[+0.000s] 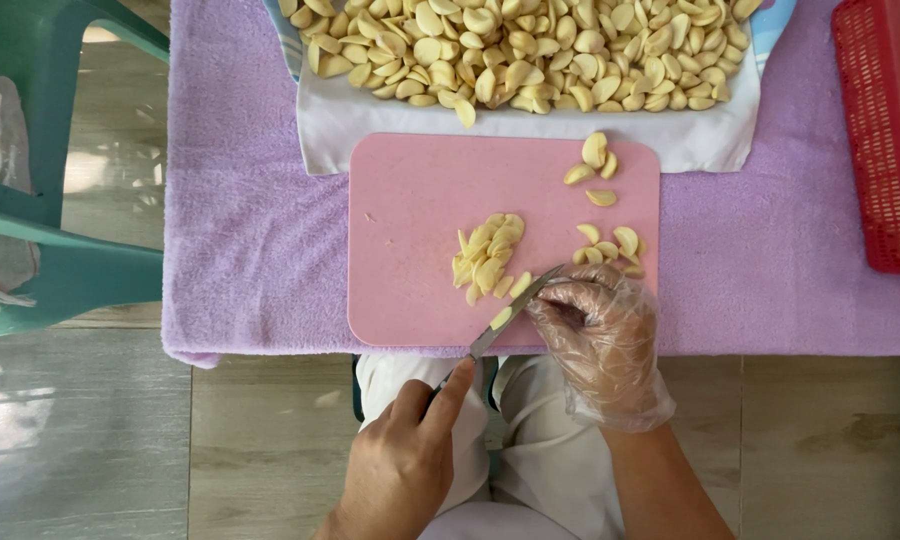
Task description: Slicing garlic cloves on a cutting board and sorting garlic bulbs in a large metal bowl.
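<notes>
Head view: left hand (pixel 400 470) grips the knife (pixel 505 315), its blade running diagonally up and right to the gloved right hand (pixel 598 330), whose curled fingers pin a garlic clove, mostly hidden, on the pink board (pixel 410 230). Sliced garlic (pixel 485 255) lies just beyond the blade tip, nearer the right hand.

Right hand (pixel 602 340) in a clear, crinkled plastic glove — left hand (pixel 405 460) bare; seemingly white trousers

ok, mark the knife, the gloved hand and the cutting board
knife (pixel 510 310), head view, middle of the blade
right hand (pixel 600 335), head view, back of the clear glove
cutting board (pixel 410 220), head view, bare pink surface at left
</notes>
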